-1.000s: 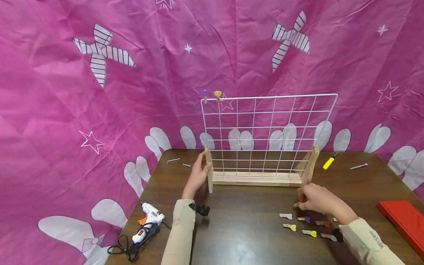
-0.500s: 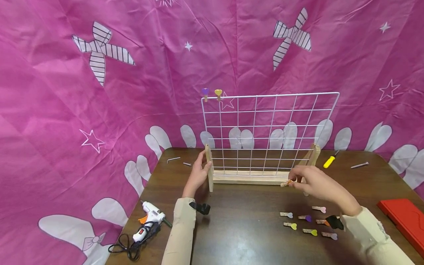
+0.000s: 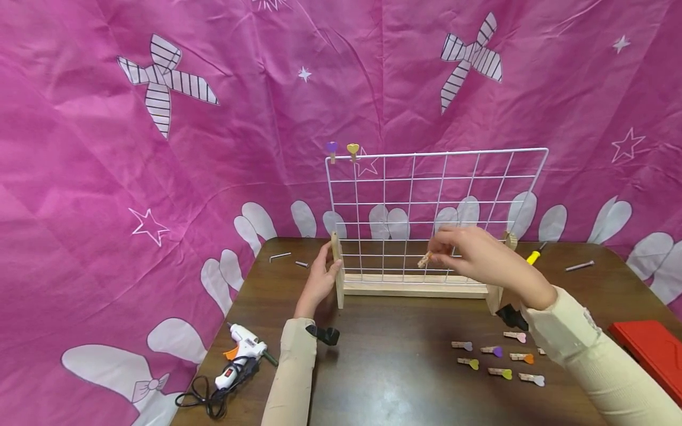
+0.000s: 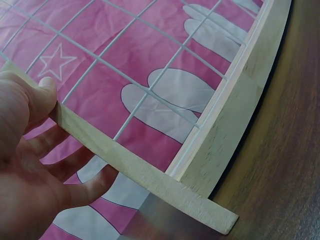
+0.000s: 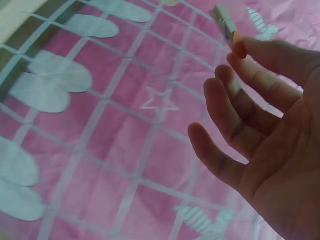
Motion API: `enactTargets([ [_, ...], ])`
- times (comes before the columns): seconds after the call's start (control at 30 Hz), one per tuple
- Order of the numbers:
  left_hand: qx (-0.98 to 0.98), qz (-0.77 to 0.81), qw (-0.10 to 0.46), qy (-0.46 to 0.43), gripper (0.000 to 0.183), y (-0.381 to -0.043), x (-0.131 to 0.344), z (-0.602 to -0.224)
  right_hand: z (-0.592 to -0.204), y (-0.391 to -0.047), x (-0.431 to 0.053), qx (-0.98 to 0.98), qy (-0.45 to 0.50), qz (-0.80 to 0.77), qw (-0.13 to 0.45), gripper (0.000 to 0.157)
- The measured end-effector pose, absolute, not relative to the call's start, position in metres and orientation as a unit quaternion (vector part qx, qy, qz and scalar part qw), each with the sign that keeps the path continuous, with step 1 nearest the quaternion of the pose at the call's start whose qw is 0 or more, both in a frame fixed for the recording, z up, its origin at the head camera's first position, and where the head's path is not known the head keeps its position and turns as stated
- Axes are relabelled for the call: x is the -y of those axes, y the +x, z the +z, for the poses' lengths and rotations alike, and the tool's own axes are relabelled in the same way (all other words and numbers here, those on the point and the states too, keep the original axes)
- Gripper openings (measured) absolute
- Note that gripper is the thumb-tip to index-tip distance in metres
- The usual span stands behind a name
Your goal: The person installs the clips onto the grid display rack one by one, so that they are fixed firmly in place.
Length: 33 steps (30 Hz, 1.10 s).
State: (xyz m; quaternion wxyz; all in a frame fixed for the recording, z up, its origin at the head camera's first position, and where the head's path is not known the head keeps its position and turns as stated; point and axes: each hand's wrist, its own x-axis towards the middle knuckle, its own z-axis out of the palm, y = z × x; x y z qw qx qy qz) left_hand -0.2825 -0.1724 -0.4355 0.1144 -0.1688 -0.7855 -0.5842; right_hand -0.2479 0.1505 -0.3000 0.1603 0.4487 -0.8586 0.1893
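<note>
My left hand (image 3: 318, 282) grips the left wooden upright (image 4: 150, 170) of a stand, thumb on one side and fingers on the other in the left wrist view. The stand holds a white wire grid (image 3: 412, 205) tilted back slightly. In front of the grid's lower right part, my right hand (image 3: 479, 260) pinches a small wooden clothespin (image 5: 224, 24) between thumb and index finger; its other fingers are loosely bent. Purple and yellow heart clothespins (image 3: 353, 151) are clipped at the grid's top left. Several more heart clothespins (image 3: 499, 373) lie on the table below the right forearm.
A white glue gun (image 3: 245, 346) with a black cord lies at the left of the brown table (image 3: 394, 367). A red case (image 3: 650, 355) sits at the right edge. Behind the stand lie a yellow-handled screwdriver (image 3: 533, 257), a bolt (image 3: 579, 266) and an Allen key (image 3: 279, 256).
My right hand has lifted a clothespin from beside the stand's right foot and carried it up and left before the grid. The left hand keeps its grip on the upright.
</note>
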Motion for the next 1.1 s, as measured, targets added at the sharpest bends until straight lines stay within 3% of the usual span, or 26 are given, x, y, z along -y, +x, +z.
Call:
enactTargets([
  [0.27,0.789,-0.584,0.119,-0.149,0.049,-0.302,0.178,-0.462,-0.246,-0.256,-0.124,0.849,0.454,0.152,0.224,0.005],
  [0.57,0.779,-0.597,0.112,-0.158,0.049,-0.300,0.179,-0.460,-0.178,-0.275,-0.092,0.840,0.462,0.037,0.280,0.013],
  [0.87,0.775,-0.599,0.105,-0.169,0.049,-0.284,0.173,-0.436,-0.131,-0.294,-0.062,0.847,0.459,0.013,0.269,0.022],
  [1.1,0.783,-0.590,0.105,-0.167,0.049,-0.282,0.173,-0.436,-0.121,-0.307,-0.047,0.852,0.460,-0.008,0.251,0.017],
])
